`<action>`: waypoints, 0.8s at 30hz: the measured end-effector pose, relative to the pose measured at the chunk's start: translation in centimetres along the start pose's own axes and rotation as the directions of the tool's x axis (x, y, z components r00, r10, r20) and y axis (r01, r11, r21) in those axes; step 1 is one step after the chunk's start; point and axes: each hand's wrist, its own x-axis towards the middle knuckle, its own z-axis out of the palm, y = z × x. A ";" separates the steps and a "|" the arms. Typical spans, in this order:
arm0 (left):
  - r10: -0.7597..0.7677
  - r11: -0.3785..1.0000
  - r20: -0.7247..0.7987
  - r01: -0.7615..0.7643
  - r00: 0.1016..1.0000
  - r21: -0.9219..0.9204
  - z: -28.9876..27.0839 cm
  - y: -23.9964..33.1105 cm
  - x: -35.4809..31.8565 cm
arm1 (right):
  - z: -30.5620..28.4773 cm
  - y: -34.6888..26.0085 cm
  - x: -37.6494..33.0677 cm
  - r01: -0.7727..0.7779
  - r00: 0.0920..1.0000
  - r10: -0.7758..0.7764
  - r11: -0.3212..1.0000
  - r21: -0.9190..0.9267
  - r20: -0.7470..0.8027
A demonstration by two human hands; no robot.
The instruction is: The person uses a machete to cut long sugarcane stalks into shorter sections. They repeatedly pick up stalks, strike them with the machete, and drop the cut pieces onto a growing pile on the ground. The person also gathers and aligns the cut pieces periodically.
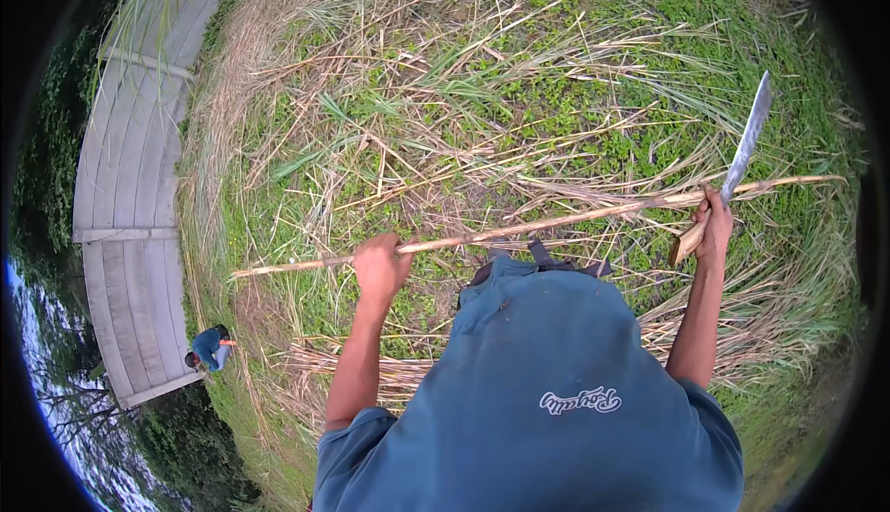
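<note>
over grass [501, 123], a slender tan stalk [538, 225]

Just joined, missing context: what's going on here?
Someone in a teal shirt has a long, pale stalk across their front, gripped in the left hand. The right hand, beside the stalk, holds a machete by its handle, blade pointing away. Loose straw lies about; another person is by the grey wall.

Stalk [556, 221] across front, machete [744, 149] at right, seemingly room above
</note>
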 end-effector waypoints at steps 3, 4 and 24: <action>-0.045 0.999 0.010 0.046 0.999 -0.030 1.5 -4.1 -2.0 | 1.2 1.6 0.6 -0.020 0.999 0.024 0.997 -0.077 0.049; -0.052 0.998 0.051 0.053 0.997 -0.020 2.0 -4.6 -2.5 | 1.9 2.4 0.8 -0.035 0.997 0.041 0.995 -0.097 0.059; 0.081 0.997 0.237 -0.079 0.968 -0.021 14.6 -18.9 9.0 | 20.2 18.5 -5.7 -0.252 0.959 0.206 0.933 -0.259 -0.194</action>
